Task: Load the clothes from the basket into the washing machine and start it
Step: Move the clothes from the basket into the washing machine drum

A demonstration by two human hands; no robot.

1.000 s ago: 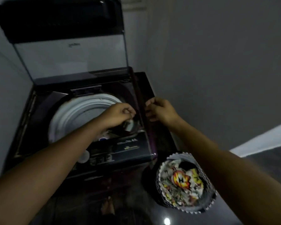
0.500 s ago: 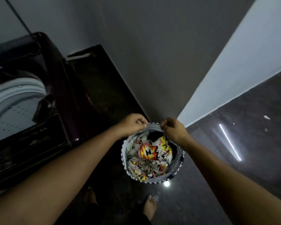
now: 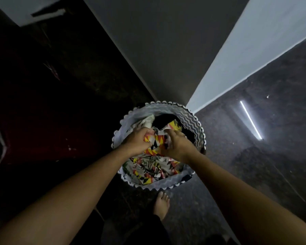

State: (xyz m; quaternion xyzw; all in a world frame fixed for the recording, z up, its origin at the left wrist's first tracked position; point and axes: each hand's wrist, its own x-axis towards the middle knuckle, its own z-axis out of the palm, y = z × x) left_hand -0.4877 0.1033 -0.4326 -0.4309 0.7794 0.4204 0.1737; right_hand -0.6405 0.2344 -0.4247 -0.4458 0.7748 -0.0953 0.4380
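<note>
Inside the basket (image 3: 193, 116) on the dark floor (image 3: 254, 174), left hand (image 3: 137, 143) and right hand (image 3: 177, 147) both curl fingers round the patterned cloth (image 3: 155, 145); wall corner (image 3: 166, 68) just behind the rim, open floor rightward

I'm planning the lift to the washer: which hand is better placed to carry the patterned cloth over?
Left, narrowly. Both the left hand and right hand grip the patterned cloth in the basket, but the washing machine lies dimly at the left, so the left hand likely leads the swing.
</note>
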